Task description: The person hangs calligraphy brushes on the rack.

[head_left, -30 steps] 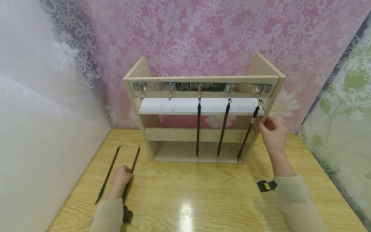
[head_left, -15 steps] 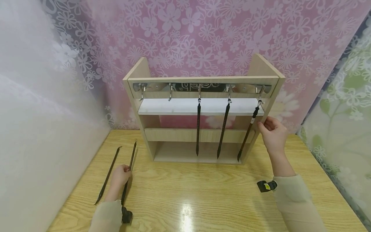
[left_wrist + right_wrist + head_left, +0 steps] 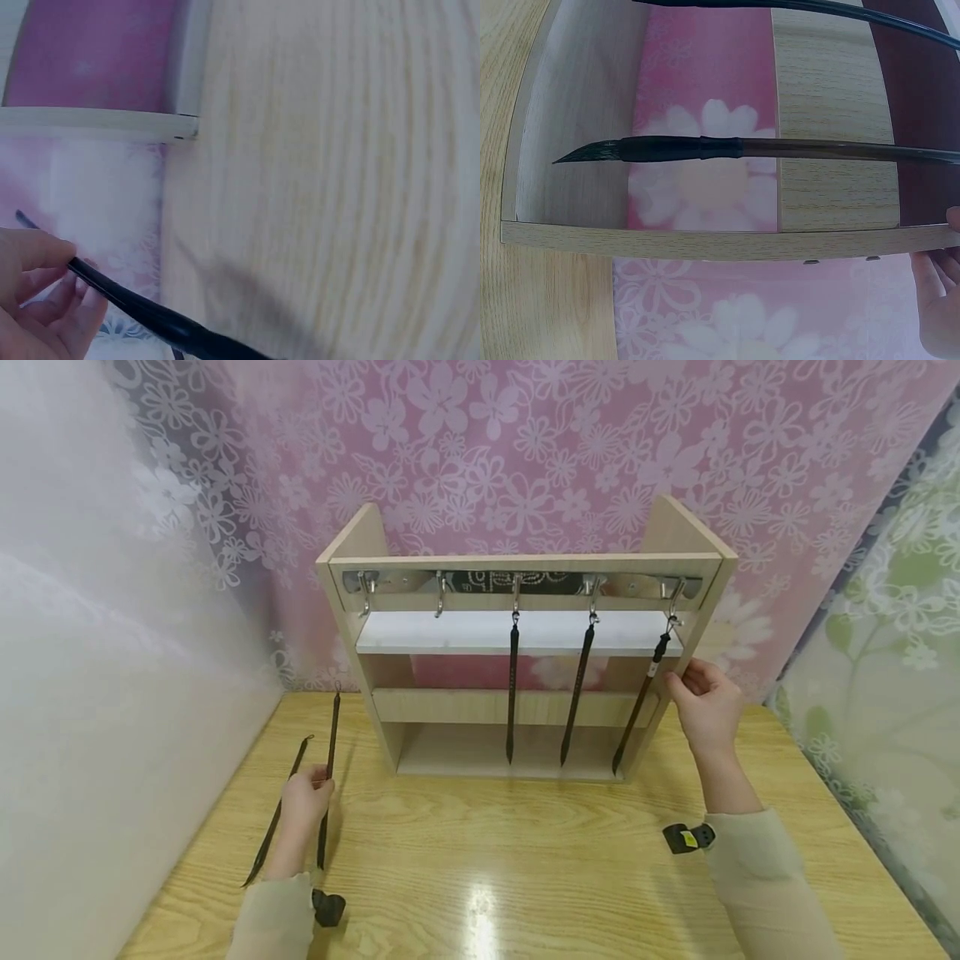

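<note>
My left hand (image 3: pixel 306 800) pinches a dark calligraphy brush (image 3: pixel 333 735) between thumb and fingers. Its loop points away from me, and in the left wrist view the thick tip end (image 3: pixel 180 330) slants down to the right. Beneath that hand, a second calligraphy brush (image 3: pixel 267 842) lies on the table, partly covered by it. My right hand (image 3: pixel 708 706) grips the right side panel of a light wooden shelf rack (image 3: pixel 525 562), thumb at the front edge. Three brushes hang from the rack's metal hooks: a middle one (image 3: pixel 513 693), another (image 3: pixel 577 697), and a white-labelled one (image 3: pixel 636 714) nearest that hand.
Two metal hooks at the rack's left, the outer hook (image 3: pixel 365 593) and inner hook (image 3: pixel 440 597), carry nothing. A white board (image 3: pixel 450 633) runs behind the hooks. The wood-grain table (image 3: pixel 487 852) meets a pale wall (image 3: pixel 187 693) at left and floral covering behind.
My left hand has raised the brush off the table and moved it forward and slightly left, its loop end swinging more upright. The right hand keeps its grip on the rack.
</note>
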{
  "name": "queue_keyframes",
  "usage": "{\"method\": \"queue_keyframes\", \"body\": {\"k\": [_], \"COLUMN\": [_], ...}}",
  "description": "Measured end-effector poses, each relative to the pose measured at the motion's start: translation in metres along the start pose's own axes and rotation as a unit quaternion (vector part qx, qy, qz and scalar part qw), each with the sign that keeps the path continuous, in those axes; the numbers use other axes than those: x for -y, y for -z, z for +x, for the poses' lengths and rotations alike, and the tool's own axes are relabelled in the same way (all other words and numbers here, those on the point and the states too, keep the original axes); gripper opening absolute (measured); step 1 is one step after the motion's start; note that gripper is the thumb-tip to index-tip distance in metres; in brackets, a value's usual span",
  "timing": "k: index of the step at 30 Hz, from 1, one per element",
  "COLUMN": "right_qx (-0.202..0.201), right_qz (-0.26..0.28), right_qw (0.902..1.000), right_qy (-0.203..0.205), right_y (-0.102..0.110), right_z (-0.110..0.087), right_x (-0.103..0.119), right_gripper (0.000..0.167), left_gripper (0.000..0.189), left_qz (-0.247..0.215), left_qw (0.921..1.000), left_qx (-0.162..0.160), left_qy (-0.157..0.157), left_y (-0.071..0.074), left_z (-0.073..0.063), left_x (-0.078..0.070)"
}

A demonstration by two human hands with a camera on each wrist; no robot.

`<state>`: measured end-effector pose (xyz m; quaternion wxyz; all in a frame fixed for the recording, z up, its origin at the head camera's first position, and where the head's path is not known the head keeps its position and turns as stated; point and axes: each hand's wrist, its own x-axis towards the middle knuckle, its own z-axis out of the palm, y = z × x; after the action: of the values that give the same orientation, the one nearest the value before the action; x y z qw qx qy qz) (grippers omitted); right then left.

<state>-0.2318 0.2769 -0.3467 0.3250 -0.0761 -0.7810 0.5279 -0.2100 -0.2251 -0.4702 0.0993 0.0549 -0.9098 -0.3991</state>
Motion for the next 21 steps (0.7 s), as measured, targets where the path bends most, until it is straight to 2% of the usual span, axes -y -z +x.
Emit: {"method": "queue_keyframes", "body": {"k": [9, 14, 21], "right_qx": [-0.002, 0.000, -0.001], "right_qz": [0.014, 0.010, 0.007], "right_qw": [0.9999, 1.0000, 1.0000], "right_qy": [-0.002, -0.002, -0.003], "right_y": [0.000, 0.000, 0.000], "right_z": [0.000, 0.000, 0.000], "right_x": [-0.001, -0.001, 0.000], "right_gripper": [0.032, 0.032, 0.031], "left_gripper": [0.024, 0.024, 0.024], "left_qz": [-0.045, -0.065, -0.076], "left_qw": [0.9943, 0.9906, 0.9828], "left_qx": [-0.096, -0.120, -0.165], "left_qy": [-0.007, -0.009, -0.033], "left_y": [0.001, 0.003, 0.006], "left_z": [0.001, -0.002, -0.004], "left_x": [-0.013, -0.022, -0.038]}}
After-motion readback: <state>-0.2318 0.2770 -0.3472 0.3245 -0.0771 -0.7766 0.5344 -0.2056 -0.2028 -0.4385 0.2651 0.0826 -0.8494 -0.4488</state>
